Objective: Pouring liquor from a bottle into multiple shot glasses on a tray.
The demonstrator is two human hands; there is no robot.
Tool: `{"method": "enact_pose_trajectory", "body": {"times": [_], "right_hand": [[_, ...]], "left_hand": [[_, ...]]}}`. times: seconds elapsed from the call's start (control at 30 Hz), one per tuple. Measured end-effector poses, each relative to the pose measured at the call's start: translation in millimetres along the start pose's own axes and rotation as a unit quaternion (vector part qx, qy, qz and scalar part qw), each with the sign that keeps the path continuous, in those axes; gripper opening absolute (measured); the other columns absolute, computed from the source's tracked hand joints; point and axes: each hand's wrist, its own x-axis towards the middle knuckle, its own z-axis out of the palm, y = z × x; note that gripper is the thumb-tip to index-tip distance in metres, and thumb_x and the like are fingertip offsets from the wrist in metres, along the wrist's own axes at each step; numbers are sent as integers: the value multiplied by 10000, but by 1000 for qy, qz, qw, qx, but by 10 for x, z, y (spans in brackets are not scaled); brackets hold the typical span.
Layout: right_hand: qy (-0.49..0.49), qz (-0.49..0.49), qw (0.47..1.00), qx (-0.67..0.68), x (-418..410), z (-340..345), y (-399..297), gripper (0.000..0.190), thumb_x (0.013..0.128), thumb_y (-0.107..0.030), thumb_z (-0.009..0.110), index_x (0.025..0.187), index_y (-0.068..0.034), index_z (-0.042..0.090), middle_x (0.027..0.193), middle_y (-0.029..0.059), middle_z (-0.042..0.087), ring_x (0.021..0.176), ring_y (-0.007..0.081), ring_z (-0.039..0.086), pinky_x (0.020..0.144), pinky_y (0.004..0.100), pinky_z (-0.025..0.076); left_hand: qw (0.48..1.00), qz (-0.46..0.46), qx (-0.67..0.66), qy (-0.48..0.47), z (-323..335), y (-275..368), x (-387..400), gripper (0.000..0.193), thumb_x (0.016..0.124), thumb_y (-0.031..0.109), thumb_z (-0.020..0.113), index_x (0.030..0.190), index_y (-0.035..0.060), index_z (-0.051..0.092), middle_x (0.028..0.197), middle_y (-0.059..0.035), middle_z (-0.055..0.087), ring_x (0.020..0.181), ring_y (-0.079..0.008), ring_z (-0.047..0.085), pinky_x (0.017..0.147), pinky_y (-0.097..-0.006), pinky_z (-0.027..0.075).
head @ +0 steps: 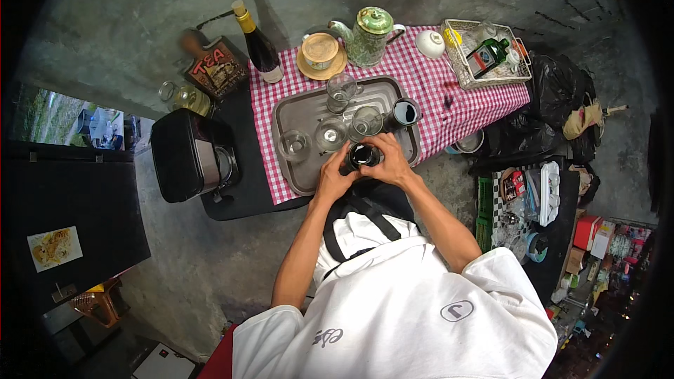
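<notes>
Between my left hand [335,175] and my right hand [390,159] is a dark glass or cup [363,154], its rim facing up at me. Fingers of both hands wrap around its sides, at the near edge of a brown serving tray [301,110]. Whether its base touches the tray is hidden. Just beyond my right hand stands a second vessel with dark contents [405,112]. Several clear glasses rest on the tray: a glass mug [341,93], a glass [367,122] close to my fingers, another glass [331,134] and a low glass [295,145] at left.
Behind the tray, a corked wine bottle [259,50], a lidded cup [319,51], an enamel teapot [368,37] and a white bowl [430,43] stand on the checked cloth [437,110]. A wire basket [487,55] holds a green bottle. At left is a black appliance [181,155].
</notes>
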Motion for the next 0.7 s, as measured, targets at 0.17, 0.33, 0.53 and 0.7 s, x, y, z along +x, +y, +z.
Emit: {"method": "enact_pose_trajectory", "body": {"times": [0.17, 0.33, 0.53, 0.7], "right_hand": [[-13, 5, 1000, 1, 11, 2, 16, 588, 537, -219, 790, 1086, -57, 651, 983, 120, 617, 920, 307, 526, 850, 390, 456], [-14, 5, 1000, -2, 18, -5, 35, 595, 535, -225, 795, 1087, -55, 651, 983, 119, 617, 917, 304, 526, 844, 393, 454], [-20, 5, 1000, 2, 16, 16, 53, 603, 531, -236, 795, 1091, -60, 655, 977, 116, 622, 926, 299, 531, 848, 393, 456], [-29, 6, 1000, -1, 30, 3, 34, 603, 534, -242, 788, 1093, -61, 655, 965, 120, 625, 927, 299, 538, 850, 389, 462]], "left_hand": [[1000, 12, 6, 1, 16, -46, 5, 717, 704, 116, 812, 1350, 63, 507, 1273, -150, 583, 1089, -275, 614, 846, -341, 528], [1000, 3, 3, -4, 11, -28, 15, 704, 706, 123, 812, 1341, 56, 515, 1264, -148, 587, 1079, -271, 617, 843, -337, 522], [998, 60, 19, 19, 49, -186, 17, 727, 718, 194, 820, 1367, 90, 508, 1191, -105, 608, 849, -194, 629, 700, -299, 518], [997, 64, 22, 21, 47, -182, 21, 725, 715, 177, 818, 1365, 91, 509, 1194, -105, 609, 856, -202, 635, 704, -308, 523]]}}
